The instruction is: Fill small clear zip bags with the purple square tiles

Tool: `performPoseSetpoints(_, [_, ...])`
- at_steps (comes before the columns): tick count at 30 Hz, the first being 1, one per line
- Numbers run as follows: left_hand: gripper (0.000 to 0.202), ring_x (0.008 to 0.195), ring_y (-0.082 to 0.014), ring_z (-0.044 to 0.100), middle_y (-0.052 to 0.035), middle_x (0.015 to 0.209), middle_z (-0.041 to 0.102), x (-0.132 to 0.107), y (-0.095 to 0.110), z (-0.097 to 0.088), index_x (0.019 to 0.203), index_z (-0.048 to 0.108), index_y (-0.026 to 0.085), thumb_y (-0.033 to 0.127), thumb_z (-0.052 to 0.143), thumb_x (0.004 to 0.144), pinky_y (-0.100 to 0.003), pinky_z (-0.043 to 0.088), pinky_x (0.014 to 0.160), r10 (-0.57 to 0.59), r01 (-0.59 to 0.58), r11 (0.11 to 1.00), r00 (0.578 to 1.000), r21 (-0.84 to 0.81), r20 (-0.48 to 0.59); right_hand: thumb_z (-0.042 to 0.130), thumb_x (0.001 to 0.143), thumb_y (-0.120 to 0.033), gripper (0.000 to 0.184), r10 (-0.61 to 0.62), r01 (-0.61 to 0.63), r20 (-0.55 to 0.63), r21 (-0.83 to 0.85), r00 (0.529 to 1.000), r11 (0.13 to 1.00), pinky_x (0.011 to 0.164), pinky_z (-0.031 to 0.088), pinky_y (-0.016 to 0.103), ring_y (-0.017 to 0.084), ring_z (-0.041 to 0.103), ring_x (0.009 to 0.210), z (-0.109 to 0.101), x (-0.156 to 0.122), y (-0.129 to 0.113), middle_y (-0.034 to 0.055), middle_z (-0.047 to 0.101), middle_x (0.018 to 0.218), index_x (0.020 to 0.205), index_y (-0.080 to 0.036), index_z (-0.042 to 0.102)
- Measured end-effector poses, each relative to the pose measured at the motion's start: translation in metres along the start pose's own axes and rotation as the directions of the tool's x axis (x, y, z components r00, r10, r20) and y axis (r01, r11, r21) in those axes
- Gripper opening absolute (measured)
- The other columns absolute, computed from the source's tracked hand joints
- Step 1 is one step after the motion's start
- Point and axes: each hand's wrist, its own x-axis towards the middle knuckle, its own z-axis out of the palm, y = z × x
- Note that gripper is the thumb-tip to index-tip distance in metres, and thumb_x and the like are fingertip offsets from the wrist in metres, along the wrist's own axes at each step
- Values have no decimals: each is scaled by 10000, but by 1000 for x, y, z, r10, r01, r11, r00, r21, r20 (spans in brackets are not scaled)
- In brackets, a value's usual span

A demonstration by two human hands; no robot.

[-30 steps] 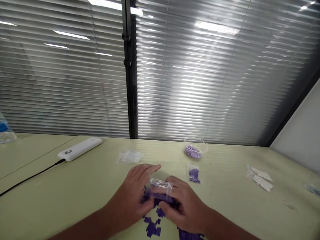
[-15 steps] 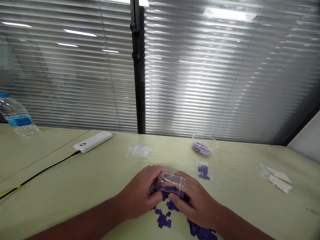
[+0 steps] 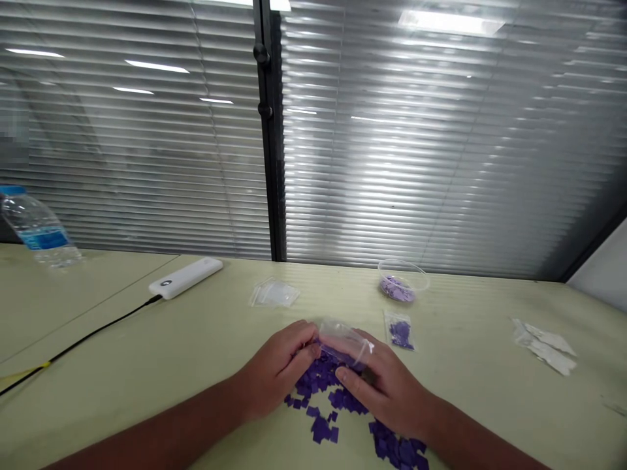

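My right hand (image 3: 386, 378) is closed around a clear zip bag (image 3: 345, 339), whose mouth faces up and to the right; some purple shows through its lower part. At the bag's left edge my left hand (image 3: 279, 369) has its thumb and fingers pinched together, touching the plastic there. Whether a purple piece is also between those fingertips is hidden. Loose dark purple square pieces (image 3: 326, 375) lie heaped on the table under and between my hands. A further cluster of purple squares (image 3: 399, 450) spreads below my right wrist.
Ahead lie a stack of flat clear bags (image 3: 275, 293), a filled small bag (image 3: 400, 331) and a round clear container (image 3: 398, 287) with lighter purple pieces. A white power bank (image 3: 186, 277) with a cable and a water bottle (image 3: 44, 235) are left; torn white wrappers (image 3: 546, 346) lie right.
My left hand has drawn slightly up and left, uncovering more of the purple heap. The bag has shifted a little right and its mouth now bulges wider.
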Motion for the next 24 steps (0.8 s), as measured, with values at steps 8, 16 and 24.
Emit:
performPoseSetpoints(8, [343, 784, -181, 526, 2, 817, 563, 1, -3, 0, 838, 546, 205, 419, 436, 1082, -273, 436, 712, -47, 48, 999, 999, -25, 11, 597, 1036, -263, 383, 40, -40, -39, 10, 998, 999, 1125, 506, 384, 243, 644, 1272, 2, -3, 1, 81, 676, 1377, 1419, -269, 602])
performPoseSetpoints(16, [357, 760, -159, 469, 26, 800, 490, 3, -6, 0, 841, 505, 204, 443, 448, 1100, -267, 390, 705, -145, 148, 967, 989, -206, 28, 621, 1022, -307, 419, 122, -124, -65, -32, 990, 992, 1090, 519, 396, 267, 625, 1267, 4, -10, 5, 96, 648, 1376, 1427, -262, 523])
performPoseSetpoints(24, [374, 761, -161, 476, 23, 807, 511, 4, -5, 0, 852, 536, 202, 478, 470, 1095, -263, 388, 705, -149, 158, 955, 987, -251, 58, 659, 983, -277, 502, 86, -86, -2, 41, 996, 995, 1019, 558, 392, 264, 683, 1135, 0, -5, -1, 89, 691, 1285, 1463, -250, 513])
